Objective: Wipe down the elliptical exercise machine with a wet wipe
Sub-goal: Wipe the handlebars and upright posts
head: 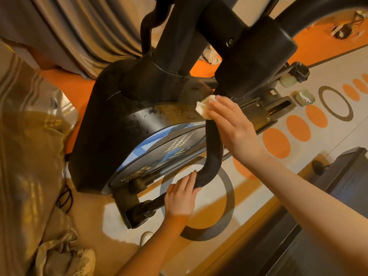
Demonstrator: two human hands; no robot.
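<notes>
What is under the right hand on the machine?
A white wipe pressed on the black machine. Only its left part shows; the right hand covers the rest.

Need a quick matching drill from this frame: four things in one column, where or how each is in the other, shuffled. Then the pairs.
Things:
1. wet wipe
2. left hand
3. small white bowl
4. curtain

Place or state:
A. on the floor beyond the machine, near the grey ring
B. hanging at upper left, behind the machine
C. pressed to the black housing under the right hand
D. holding the curved black bar low on the machine

Pairs: 1-C, 2-D, 3-A, 4-B
</notes>
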